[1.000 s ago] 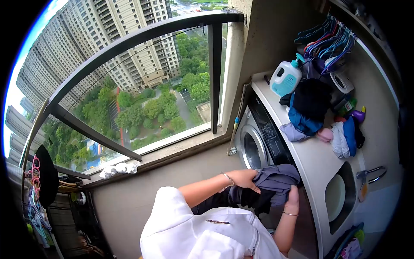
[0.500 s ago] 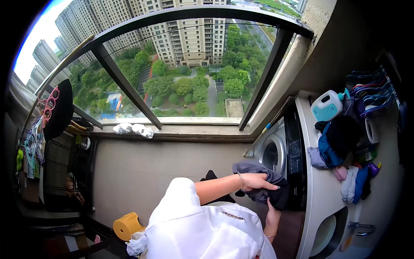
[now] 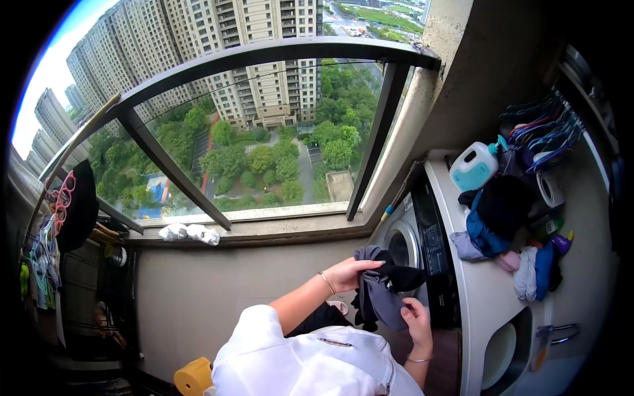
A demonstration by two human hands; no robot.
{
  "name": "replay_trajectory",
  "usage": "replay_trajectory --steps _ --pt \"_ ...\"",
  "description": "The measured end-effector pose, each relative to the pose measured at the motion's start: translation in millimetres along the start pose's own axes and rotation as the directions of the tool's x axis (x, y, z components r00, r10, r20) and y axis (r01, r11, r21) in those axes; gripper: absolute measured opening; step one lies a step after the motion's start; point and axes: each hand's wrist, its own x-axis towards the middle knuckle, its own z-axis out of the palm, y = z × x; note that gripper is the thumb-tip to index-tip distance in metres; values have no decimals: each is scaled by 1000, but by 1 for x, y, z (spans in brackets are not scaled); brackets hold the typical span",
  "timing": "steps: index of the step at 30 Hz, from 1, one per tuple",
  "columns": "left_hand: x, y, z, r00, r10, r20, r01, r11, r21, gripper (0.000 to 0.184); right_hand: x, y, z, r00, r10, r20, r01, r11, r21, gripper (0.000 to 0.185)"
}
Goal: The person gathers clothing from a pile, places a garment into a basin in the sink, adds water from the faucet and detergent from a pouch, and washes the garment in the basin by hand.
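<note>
Handles a dark grey garment (image 3: pixel 383 300), held up clear of the floor (image 3: pixel 218 290) in front of the white shirt (image 3: pixel 284 350) and near the front-loading washing machine (image 3: pixel 432 241). Bunched together with black fabric (image 3: pixel 403 278), spread rightward across the view of the round door (image 3: pixel 399 247) and covering its lower part; cannot tell from here whether all one piece or two, nor whether touching the machine.

With the left hand (image 3: pixel 347 274), clamps the upper left of the bundle, with thumb laid along the top and fingers mostly out of sight behind cloth. With the right hand (image 3: pixel 417 323), meets the lower right edge of the grey cloth with curled fingers; cannot tell whether pinched tight or merely resting there.

Seems to be at a step of handling loose folds, judging by the twisted, uneven hang: steadied by the left, worked at by the right. For any further move, calls for a sure hold on a free edge at the right, with firm support from the left; otherwise likely to twist or slump downward.

On the white counter (image 3: pixel 479 290), well apart from the bundle: a white-and-teal pump bottle (image 3: pixel 474 168) and a heap of black and blue clothes (image 3: pixel 505 204)
</note>
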Motion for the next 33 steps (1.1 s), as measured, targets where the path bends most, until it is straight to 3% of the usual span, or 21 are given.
replay_trajectory --steps 2,3,4,8,10,11,13,16,17,18,20,21,22,24,25,26,27,29,30,32,33 --pt "1 -8 6 994 -18 112 39 982 -186 24 8 20 8 990 -21 137 16 999 40 59" --pt "4 -15 7 995 -52 80 67 977 -200 23 14 51 3 983 -54 175 68 995 -73 77" --pt "5 -16 11 982 -132 132 159 961 -227 23 14 61 2 979 -56 195 80 990 -118 81" --pt "8 -18 48 956 -292 13 284 941 182 25 1 57 3 981 -159 108 167 983 -76 66" --pt "2 -1 71 942 -330 -64 334 894 300 27 -1 49 8 986 -90 -142 117 973 200 55" --pt "4 3 73 936 -341 -89 350 872 341 28 0 57 4 987 -24 -159 88 906 415 54" --pt "21 1 45 906 -421 -40 399 821 409 34 0 42 6 962 -64 -266 177 887 427 51" --pt "23 7 21 957 -279 -74 274 796 540 37 -8 12 5 860 -111 -498 379 792 478 38" --pt "34 4 -14 958 -212 -194 287 665 690 35 -11 16 -4 834 -169 -525 403 837 370 40" --pt "23 17 -6 959 -167 -230 281 679 678 34 -15 20 -14 806 -229 -546 421 871 256 42" --pt "17 31 -24 938 -192 -287 335 711 618 35 -22 19 -24 754 -207 -623 445 858 254 42" --pt "16 34 -38 946 -97 -310 282 716 638 34 -27 11 -27 738 -104 -666 446 816 367 39" --pt "15 34 -53 945 1 -328 228 717 659 34 -25 11 -31 691 -181 -700 534 781 325 36" --pt "13 39 -76 857 235 -458 272 548 791 32 -25 11 -34 575 -238 -783 462 884 71 23" --pt "14 43 -95 829 317 -460 307 430 849 30 -26 7 -36 573 -239 -784 464 883 70 23" --pt "15 47 -113 800 398 -449 346 306 887 27 -28 1 -38 532 -346 -773 417 901 -116 16" --pt "9 52 -111 758 454 -468 379 277 883 25 -29 -2 -40 498 -451 -741 358 885 -298 11" --pt "4 60 -125 716 466 -519 438 279 855 28 -29 -7 -42 442 -441 -781 362 884 -295 13" --pt "2 58 -127 717 468 -516 437 275 856 28 -32 -17 -40 432 -445 -785 368 881 -297 14" --pt "2 60 -126 697 604 -387 391 132 911 34 -31 -32 -34 444 -433 -784 383 883 -271 15" --pt "2 60 -113 784 575 -234 275 17 961 41 -29 -43 -23 524 -430 -735 344 897 -279 16"
